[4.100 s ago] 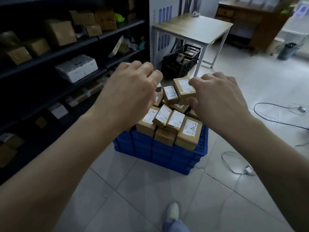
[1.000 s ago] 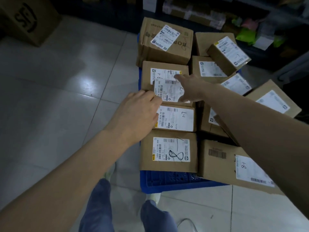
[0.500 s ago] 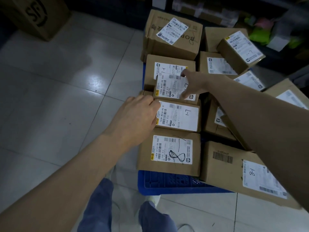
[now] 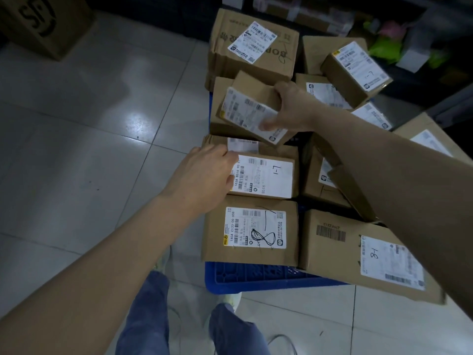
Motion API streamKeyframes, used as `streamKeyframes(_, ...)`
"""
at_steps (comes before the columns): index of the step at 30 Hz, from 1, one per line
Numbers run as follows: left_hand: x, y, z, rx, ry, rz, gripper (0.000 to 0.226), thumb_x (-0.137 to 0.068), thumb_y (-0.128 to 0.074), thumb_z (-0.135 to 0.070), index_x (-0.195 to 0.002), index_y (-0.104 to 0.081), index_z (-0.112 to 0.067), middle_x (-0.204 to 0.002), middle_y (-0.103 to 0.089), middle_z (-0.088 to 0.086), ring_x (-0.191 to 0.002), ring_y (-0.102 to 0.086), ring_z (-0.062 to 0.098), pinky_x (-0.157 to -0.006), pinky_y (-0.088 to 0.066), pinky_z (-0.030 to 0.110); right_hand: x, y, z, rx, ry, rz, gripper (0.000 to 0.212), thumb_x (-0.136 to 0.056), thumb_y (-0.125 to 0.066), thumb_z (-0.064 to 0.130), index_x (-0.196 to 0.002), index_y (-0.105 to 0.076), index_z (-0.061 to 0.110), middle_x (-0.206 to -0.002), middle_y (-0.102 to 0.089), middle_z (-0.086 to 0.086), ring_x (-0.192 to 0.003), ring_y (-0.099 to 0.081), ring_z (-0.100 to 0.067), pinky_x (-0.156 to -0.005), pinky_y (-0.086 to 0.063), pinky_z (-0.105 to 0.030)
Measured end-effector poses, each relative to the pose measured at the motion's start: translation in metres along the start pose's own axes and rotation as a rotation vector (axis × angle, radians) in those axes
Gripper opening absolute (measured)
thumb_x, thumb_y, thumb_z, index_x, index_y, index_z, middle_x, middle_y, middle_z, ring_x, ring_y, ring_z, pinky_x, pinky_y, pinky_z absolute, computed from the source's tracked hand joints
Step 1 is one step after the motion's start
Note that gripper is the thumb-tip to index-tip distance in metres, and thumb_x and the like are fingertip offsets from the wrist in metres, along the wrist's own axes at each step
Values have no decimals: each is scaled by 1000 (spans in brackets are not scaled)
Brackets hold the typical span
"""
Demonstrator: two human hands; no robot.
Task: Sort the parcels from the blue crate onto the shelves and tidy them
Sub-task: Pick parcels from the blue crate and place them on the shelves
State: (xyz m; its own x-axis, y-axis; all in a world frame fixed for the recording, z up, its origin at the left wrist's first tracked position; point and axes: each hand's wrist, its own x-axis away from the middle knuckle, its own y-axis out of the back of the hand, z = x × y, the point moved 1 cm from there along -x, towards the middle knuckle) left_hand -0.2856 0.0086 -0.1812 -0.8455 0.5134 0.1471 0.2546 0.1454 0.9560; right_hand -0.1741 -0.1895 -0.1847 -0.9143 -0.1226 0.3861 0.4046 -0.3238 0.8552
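The blue crate (image 4: 256, 278) sits on the tiled floor, heaped so high with brown parcels that only its near wall shows. Above the middle of the crate, the right hand (image 4: 291, 108) pinches a small labelled parcel (image 4: 245, 111), thumb across the label face and fingers curled over the far edge. The parcel is tilted clear of the stack, probably so that its label can be read before shelving. At the crate's left side, the left hand (image 4: 204, 175) rests with its fingers pressed together on the edge of the parcel marked 1-7 (image 4: 266, 178). It seems to be steadying the pile rather than gripping anything. The lifted parcel's label is blurred and unreadable. The shelves (image 4: 422, 34) beyond the crate's far side are dark and cut off, their contents hard to make out. The right forearm hides several parcels on the crate's right
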Motion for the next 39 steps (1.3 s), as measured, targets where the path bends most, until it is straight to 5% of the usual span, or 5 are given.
streamKeyframes(11,-17,-24,-4,-63,-88,67,53,-88,-55,-34,-135,-42,-15,-131,-46,6,-122,-39,25,-107,-25,39,49,21,-10,-82,-113,-206,76,-75,-79,33,-136,-38,13,-129,-51,-7,-115,-53,-23,-93,-51,-40)
streamKeyframes(21,-22,-50,8,-89,-56,159,109,-73,-73,-46,-149,-3,-11,-154,-14,8,-142,-12,27,-116,0,39,71,3,-22,-91,-200,-266,70,-78,-77,33,-133,-38,13,-127,-50,-7,-111,-54,-23,-87,-52,-40)
streamKeyframes(29,-36,-60,11,-51,-79,127,100,-74,-71,-36,-148,-12,-5,-143,-27,12,-132,-26,30,-114,-13,41,74,-2,-22,-101,-237,-293,71,-78,-76,34,-134,-37,13,-125,-51,-6,-103,-54,-19,-81,-53,-37)
streamKeyframes(36,-30,-15,14,-5,93,13,101,-63,-78,-50,-136,-27,-1,-129,-30,15,-117,-34,28,-101,-34,36,86,28,-2,-73,-276,-363,72,-78,-75,38,-134,-37,12,-127,-51,-10,-112,-54,-27,-91,-52,-46)
streamKeyframes(39,-27,25,14,-9,155,-28,99,-62,-78,-47,-134,-27,-1,-128,-31,16,-116,-34,29,-99,-37,36,93,57,18,-97,-233,-402,65,-80,-73,35,-131,-39,12,-120,-51,-7,-103,-55,-24,-80,-55,-40)
